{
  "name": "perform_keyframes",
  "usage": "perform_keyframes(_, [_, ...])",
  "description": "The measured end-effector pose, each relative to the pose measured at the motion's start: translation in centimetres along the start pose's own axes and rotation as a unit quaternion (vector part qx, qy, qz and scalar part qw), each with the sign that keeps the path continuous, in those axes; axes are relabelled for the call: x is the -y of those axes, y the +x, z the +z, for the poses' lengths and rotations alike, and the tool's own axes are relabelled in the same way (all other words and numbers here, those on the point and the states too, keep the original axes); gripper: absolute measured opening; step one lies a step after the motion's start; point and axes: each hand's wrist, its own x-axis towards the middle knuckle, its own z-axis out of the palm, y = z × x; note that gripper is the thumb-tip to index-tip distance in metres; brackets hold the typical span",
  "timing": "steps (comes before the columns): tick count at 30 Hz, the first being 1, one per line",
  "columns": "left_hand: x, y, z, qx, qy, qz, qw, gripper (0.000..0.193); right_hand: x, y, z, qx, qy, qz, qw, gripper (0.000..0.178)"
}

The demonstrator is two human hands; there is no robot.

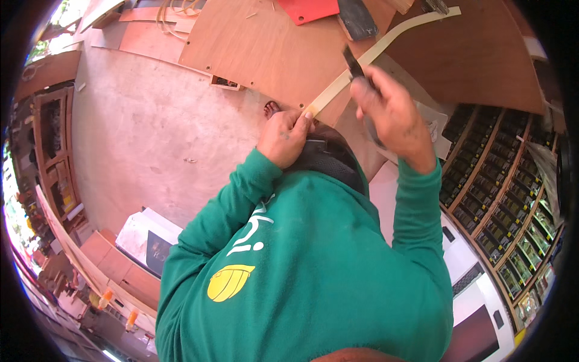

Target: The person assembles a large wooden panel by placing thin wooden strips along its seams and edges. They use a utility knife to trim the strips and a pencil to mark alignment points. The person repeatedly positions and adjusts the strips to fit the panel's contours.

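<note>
A long, pale, flat strip (335, 89) runs slantwise from near my body to the upper right, curving at its far end. My left hand (284, 137) pinches its near end, thumb on top, by the edge of a plywood board (259, 48). Above the strip's right side, my right hand (397, 117) is closed round a dark, narrow tool (353, 62) that points up and to the left. Motion smears that hand, and its fingers hide most of the tool, so its kind is unclear. A dark block (357, 19) and a red flat piece (309, 9) lie on the board.
A darker brown board (482, 66) extends to the right. Beyond it stands a rack (482, 175) with rows of small dark packages. A small open wooden box (226, 83) shows under the plywood's left edge. Coiled cord (172, 24) lies at the upper left, above pale floor (151, 133).
</note>
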Motion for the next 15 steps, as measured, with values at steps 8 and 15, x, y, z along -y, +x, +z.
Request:
perform_keyframes(8, [-1.3, -1.0, 2.4, -0.033, -0.028, -0.085, 0.995, 0.045, -3.1, -2.8, -2.1, 0.039, 0.012, 0.046, 0.998, 0.032])
perform_keyframes(15, [0.1, -1.7, 6.5, -0.125, -0.051, -0.028, 0.99, 0.042, -7.7, -2.7, -2.0, 0.061, -0.112, -0.136, 0.983, 0.029])
